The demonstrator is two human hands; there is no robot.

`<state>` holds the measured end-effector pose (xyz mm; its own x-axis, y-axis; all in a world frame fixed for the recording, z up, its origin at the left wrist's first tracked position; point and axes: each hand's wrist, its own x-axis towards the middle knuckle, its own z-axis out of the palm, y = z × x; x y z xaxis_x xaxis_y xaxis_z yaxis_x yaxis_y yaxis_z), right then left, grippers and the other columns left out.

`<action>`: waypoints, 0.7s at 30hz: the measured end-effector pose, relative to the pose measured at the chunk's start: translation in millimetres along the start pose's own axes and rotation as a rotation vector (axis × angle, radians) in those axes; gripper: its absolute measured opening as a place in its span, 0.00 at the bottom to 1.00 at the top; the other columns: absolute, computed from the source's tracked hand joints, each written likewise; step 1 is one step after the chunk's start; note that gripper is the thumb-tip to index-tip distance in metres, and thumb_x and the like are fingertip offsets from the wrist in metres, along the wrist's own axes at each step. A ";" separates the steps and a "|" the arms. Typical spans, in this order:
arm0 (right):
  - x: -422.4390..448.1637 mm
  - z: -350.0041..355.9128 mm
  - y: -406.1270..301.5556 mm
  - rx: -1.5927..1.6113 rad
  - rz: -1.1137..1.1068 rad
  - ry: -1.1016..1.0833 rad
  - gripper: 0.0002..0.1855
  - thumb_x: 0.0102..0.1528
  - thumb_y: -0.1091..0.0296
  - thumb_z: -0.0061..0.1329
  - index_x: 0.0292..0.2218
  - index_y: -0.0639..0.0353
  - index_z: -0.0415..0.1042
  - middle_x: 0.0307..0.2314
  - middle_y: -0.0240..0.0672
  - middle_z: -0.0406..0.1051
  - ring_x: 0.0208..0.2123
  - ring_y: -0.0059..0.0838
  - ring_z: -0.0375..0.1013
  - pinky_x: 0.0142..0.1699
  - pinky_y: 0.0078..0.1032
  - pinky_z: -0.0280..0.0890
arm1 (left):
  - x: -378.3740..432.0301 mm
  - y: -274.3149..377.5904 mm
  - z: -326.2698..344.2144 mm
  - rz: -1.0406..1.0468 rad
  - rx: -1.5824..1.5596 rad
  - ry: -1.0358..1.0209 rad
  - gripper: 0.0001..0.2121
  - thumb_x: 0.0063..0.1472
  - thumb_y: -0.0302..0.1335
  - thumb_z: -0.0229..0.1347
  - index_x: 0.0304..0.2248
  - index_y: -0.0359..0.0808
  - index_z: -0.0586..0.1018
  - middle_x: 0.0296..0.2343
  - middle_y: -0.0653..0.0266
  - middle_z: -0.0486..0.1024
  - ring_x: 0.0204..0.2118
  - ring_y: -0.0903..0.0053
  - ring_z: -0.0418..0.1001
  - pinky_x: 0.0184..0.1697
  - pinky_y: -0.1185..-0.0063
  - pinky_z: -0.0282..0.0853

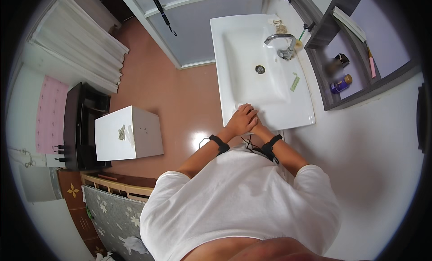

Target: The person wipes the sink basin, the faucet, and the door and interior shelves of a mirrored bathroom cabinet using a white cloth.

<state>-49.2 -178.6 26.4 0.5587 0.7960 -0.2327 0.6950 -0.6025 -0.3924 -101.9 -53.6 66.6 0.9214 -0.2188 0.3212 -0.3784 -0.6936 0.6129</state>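
My left hand (242, 120) lies over my right hand (257, 125) at the near edge of a white washbasin (270, 117). Their fingers overlap, and a bit of something pale, perhaps tissue or cloth, shows beside the fingertips; whether either hand holds it cannot be made out. Black straps circle both wrists. Beyond the hands are the basin's round metal drain (260, 69) and a chrome faucet (286, 53). On the right ledge lies a small green-and-white packet (295, 82).
Right of the basin, a grey wall shelf (324, 92) holds a purple bottle (341, 84) and other items. A white box-shaped cabinet (116, 136) stands left on the reddish floor. A white framed partition (199, 60) rises beyond, and a bed (111, 210) is at lower left.
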 end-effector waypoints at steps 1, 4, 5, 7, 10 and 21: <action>5.5 5.1 0.5 0.033 0.009 -0.016 0.22 0.55 0.61 0.45 0.50 0.53 0.64 0.53 0.39 0.63 0.53 0.39 0.63 0.54 0.39 0.60 | -1.5 3.4 -8.1 -0.043 -0.021 -0.086 0.19 0.62 0.37 0.46 0.47 0.33 0.73 0.44 0.49 0.68 0.50 0.56 0.64 0.53 0.66 0.62; 22.0 49.5 15.7 0.166 -0.209 0.266 0.18 0.53 0.64 0.46 0.46 0.55 0.67 0.47 0.39 0.67 0.48 0.39 0.67 0.51 0.36 0.63 | -11.2 -0.3 -23.3 -0.090 -0.033 -0.186 0.20 0.63 0.38 0.45 0.48 0.34 0.72 0.45 0.49 0.68 0.50 0.56 0.64 0.53 0.67 0.63; 28.3 59.7 22.9 0.266 -0.389 0.489 0.14 0.52 0.66 0.48 0.41 0.57 0.69 0.42 0.40 0.71 0.45 0.40 0.69 0.49 0.34 0.65 | -14.9 -3.8 -25.9 -0.099 -0.029 -0.207 0.20 0.63 0.38 0.45 0.49 0.34 0.71 0.46 0.48 0.68 0.50 0.56 0.64 0.53 0.67 0.63; 32.5 40.6 10.4 0.296 -0.272 0.334 0.21 0.51 0.68 0.47 0.48 0.55 0.67 0.40 0.41 0.72 0.42 0.41 0.71 0.45 0.34 0.67 | -32.8 -9.9 -32.6 -0.047 0.005 -0.064 0.18 0.61 0.33 0.49 0.49 0.35 0.71 0.45 0.49 0.68 0.50 0.57 0.65 0.52 0.67 0.63; 39.4 -1.7 -14.3 0.548 -0.098 0.213 0.41 0.47 0.75 0.50 0.61 0.53 0.52 0.32 0.42 0.73 0.35 0.44 0.73 0.37 0.33 0.68 | -50.4 -9.0 -37.6 -0.092 0.030 0.151 0.16 0.57 0.27 0.53 0.45 0.34 0.71 0.44 0.49 0.68 0.48 0.57 0.66 0.50 0.67 0.64; 13.4 5.8 25.8 0.517 -0.090 0.329 0.23 0.50 0.82 0.40 0.49 0.62 0.65 0.42 0.48 0.64 0.45 0.49 0.66 0.49 0.36 0.63 | -29.7 -31.8 16.9 -0.174 0.209 -0.126 0.16 0.51 0.24 0.52 0.42 0.34 0.71 0.36 0.54 0.70 0.39 0.58 0.69 0.39 0.65 0.65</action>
<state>-26.4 -183.2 8.0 0.6753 0.7336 0.0758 0.4829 -0.3622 -0.7973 -115.7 -36.7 25.4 0.9795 -0.1588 0.1239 -0.1994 -0.8514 0.4852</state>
